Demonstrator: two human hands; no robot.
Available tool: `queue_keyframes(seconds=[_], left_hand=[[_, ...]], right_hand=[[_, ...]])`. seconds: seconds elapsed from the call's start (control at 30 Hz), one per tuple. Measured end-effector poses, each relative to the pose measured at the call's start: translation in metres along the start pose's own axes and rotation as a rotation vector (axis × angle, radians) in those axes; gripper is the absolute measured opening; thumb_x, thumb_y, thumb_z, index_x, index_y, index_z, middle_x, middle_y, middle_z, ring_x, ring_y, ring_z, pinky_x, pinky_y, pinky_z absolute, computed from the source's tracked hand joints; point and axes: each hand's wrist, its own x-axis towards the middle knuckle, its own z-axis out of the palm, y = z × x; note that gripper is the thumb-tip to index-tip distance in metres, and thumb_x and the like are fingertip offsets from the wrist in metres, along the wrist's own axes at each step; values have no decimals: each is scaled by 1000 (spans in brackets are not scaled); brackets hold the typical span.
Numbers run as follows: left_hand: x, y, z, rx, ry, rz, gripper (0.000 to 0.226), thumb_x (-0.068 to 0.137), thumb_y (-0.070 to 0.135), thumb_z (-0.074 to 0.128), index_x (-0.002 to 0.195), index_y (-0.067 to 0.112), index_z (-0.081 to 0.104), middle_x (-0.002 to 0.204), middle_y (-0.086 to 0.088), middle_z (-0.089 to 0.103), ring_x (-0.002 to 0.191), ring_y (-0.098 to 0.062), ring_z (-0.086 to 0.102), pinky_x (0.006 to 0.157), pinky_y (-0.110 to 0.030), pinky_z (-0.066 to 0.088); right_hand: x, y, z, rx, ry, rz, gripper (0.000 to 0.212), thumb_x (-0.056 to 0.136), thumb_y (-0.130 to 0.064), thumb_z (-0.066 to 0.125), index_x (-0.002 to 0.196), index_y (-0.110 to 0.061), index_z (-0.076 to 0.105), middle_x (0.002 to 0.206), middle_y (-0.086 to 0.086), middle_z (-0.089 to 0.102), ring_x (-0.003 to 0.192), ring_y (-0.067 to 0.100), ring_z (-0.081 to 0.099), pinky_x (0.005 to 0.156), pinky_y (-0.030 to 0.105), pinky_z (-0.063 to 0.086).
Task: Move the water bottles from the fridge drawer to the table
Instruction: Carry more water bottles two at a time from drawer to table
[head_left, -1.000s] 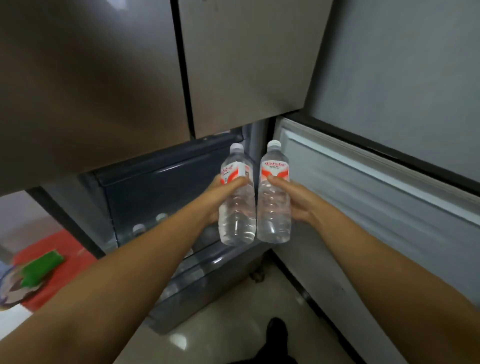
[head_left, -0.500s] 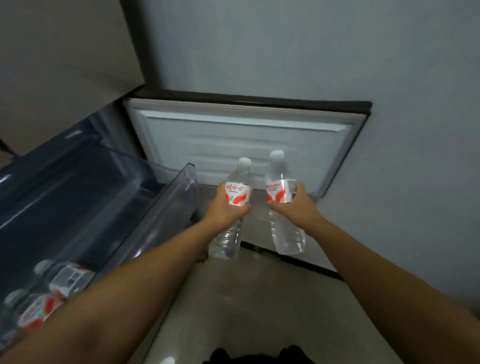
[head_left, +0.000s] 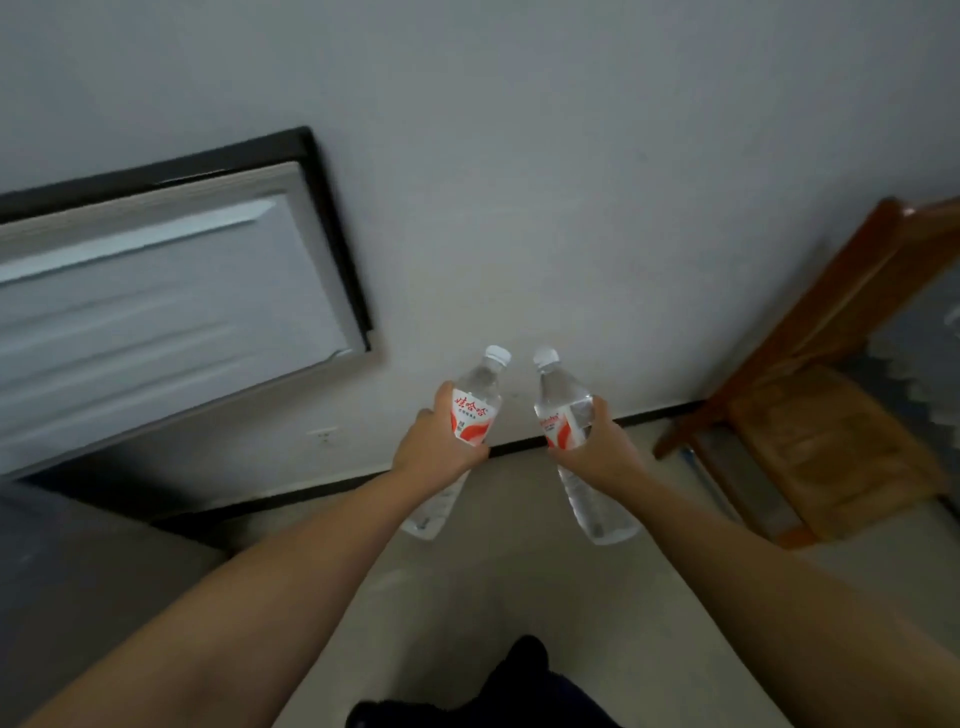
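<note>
While hands (head_left: 436, 452) grip bottles (head_left: 475, 410), chair (head_left: 831, 447) stands right.

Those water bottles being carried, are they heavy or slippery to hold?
Probably fairly heavy for their size: the left bottle and right bottle look full. The left hand and right hand wrap round the labels, which likely aids grip. Thin plastic may flex.

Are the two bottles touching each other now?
No, the left bottle and the right bottle are apart, with a strip of wall visible between them.
</note>
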Motion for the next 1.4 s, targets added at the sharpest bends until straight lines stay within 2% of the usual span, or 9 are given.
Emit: queue_keyframes(seconds=[0.3,0.43,0.6,0.73,0.83,1.03,1.17,1.27,1.4], left_hand=[[56,119,105,120,-218,225,83,62,45,69,131,37,24,106,-5,59,88,-25,63,77,-43,56],[81,177,157,175,-329,339,86,60,45,68,134,32,26,109,-7,61,92,-27,63,81,-42,55],[105,243,226,219,-493,509,85,76,32,74,143,23,23,115,-3,57,100,-21,60,81,-33,50],[127,305,284,249,-666,644,88,72,40,75,140,34,20,119,-3,55,103,-21,60,85,-37,54],[143,351,326,270,-771,702,94,65,49,73,139,45,15,119,-3,54,99,-20,61,84,-43,56],[136,438,401,355,-912,901,94,78,35,74,146,37,8,131,-5,50,112,-25,57,89,-45,55],[116,474,444,411,-988,985,94,80,32,73,148,34,8,133,-4,50,112,-24,57,85,-36,55],[93,498,476,439,-1074,1057,93,80,31,73,148,29,10,133,-4,51,111,-21,57,80,-31,53],[66,520,516,475,-1136,1088,92,81,28,73,149,26,11,133,-3,51,108,-19,57,73,-27,49]], right_hand=[[14,110,-105,67,233,228,77,78,-37,75,137,-24,27,126,6,55,110,25,61,85,38,55],[3,158,-143,62,335,362,83,79,-36,74,143,-26,21,128,3,54,108,22,61,74,29,54],[-12,217,-181,155,442,509,89,77,-31,78,146,-23,22,132,7,51,111,25,59,85,40,57],[-16,262,-219,217,564,619,85,77,-24,78,145,-18,27,130,9,53,109,24,59,71,24,48],[-21,286,-248,243,625,711,81,80,-25,76,144,-19,27,129,7,55,107,21,59,71,25,47],[-29,321,-299,250,796,900,88,79,-32,75,147,-20,20,131,9,53,109,26,58,75,30,45],[-50,341,-315,269,850,1040,90,80,-33,71,150,-18,16,136,11,49,119,33,53,80,29,37],[-73,360,-325,262,861,1144,95,79,-35,72,151,-19,13,137,12,49,120,33,52,88,34,42],[-102,395,-331,309,911,1192,79,72,-39,74,136,-21,31,123,8,57,110,30,58,82,36,47]])
